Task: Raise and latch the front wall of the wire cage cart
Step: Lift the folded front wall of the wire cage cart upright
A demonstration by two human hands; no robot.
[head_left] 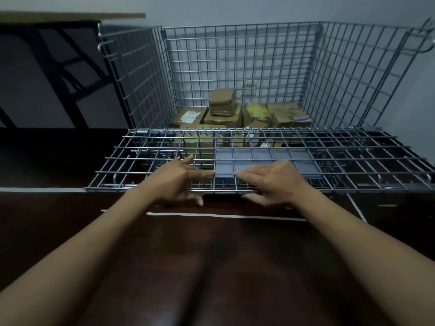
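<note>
On one front wall [353,158], two hands: left hand [181,182], right hand [270,182]

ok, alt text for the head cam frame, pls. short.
Both hands, left hand and right hand, grip the near edge of a wire cage cart's front wall, which is folded out toward the viewer, nearly flat and unlatched. Behind it, the open cart holds cardboard boxes against the back wall.

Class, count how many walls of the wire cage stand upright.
3: left wall, back wall, right wall. The front wall lies folded outward, both hands at its near edge.
</note>
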